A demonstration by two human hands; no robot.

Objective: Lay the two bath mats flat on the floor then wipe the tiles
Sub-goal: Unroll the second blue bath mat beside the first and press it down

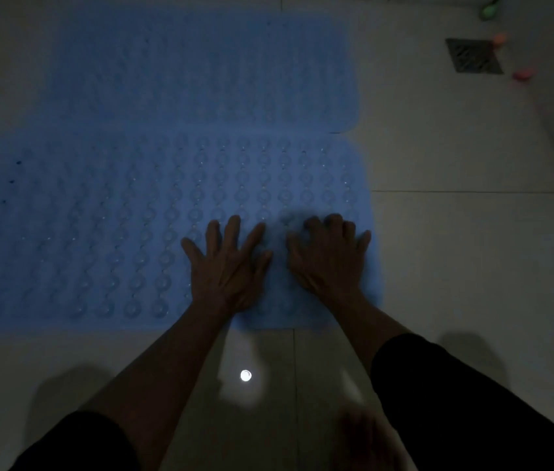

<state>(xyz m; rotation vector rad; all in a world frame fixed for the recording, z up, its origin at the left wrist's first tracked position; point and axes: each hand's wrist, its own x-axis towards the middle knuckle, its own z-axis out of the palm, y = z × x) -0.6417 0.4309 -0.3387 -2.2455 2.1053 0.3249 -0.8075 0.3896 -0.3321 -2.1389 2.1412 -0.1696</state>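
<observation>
Blue near mat lies flat under both hands' fingers (spread open, gripping nothing).

Near mat blue — rows of round bumps. Far mat blue too. Floor tiles pale grey. Drain dark grey — slanted stripes. Sleeves black.

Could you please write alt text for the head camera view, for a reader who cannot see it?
Both hands, left and right, press flat on the near blue bath mat, which lies on pale floor tiles in dim light. A second blue mat lies just beyond it, and a floor drain sits at upper right.
</observation>
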